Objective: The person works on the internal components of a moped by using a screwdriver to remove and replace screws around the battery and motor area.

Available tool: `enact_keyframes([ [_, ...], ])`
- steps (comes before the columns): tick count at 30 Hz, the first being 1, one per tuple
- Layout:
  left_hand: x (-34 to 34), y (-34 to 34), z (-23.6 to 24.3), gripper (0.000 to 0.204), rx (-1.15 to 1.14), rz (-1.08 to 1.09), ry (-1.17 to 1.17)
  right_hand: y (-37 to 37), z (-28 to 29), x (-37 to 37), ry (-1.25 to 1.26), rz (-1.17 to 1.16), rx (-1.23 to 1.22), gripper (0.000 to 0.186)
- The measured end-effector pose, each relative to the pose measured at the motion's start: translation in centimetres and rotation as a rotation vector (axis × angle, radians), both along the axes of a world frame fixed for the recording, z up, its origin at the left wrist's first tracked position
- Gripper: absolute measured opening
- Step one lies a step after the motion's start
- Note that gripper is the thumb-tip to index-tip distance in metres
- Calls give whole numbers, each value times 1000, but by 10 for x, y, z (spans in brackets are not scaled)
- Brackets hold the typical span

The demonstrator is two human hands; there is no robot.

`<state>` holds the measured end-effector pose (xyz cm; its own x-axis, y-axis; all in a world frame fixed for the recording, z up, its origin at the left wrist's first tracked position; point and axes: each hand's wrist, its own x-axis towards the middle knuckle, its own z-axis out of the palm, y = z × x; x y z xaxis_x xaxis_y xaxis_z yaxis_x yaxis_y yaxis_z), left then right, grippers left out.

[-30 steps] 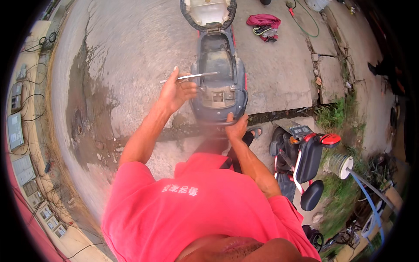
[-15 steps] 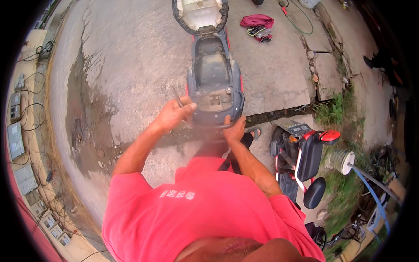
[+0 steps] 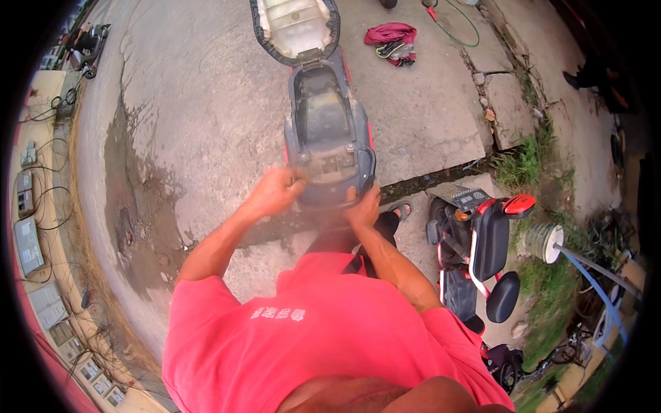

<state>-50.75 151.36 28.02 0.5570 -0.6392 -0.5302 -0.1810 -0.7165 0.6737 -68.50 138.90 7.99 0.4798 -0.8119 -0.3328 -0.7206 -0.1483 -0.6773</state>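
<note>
The dark grey and red scooter body (image 3: 326,110) lies ahead, its seat lid (image 3: 298,24) raised at the far end over the open compartment. My left hand (image 3: 277,187) is closed at the lower left of the rear panel, blurred; whatever it holds is hidden. My right hand (image 3: 363,204) grips the rear grab rail (image 3: 332,202) at its right side, thumb up on the panel.
A small red and black scooter (image 3: 482,248) stands at my right beside a cable spool (image 3: 547,243). A maroon bundle (image 3: 390,38) and green cord lie on the concrete. Cracked slabs with grass run along the right, wired boxes (image 3: 29,244) along the left.
My left hand has moved down from beside the compartment and closed; the thin metal tool it held is no longer visible. The scene has shifted slightly down and left at the top.
</note>
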Motion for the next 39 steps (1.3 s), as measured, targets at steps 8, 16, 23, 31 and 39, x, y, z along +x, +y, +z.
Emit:
enact_keyframes([
  [8,2,-11,-14,28,26,-82,32,-1,3,0,22,9,6,65],
  [16,15,3,-47,25,-147,-462,-325,-1,5,0,16,4,11,66],
  [23,24,-5,-49,28,-48,308,170,0,7,2,9,-3,0,66],
  [31,-5,-18,-36,28,-150,-228,-319,-2,5,2,12,-4,13,70],
  [39,19,-40,-44,27,-19,256,39,-1,5,0,7,-1,46,72],
])
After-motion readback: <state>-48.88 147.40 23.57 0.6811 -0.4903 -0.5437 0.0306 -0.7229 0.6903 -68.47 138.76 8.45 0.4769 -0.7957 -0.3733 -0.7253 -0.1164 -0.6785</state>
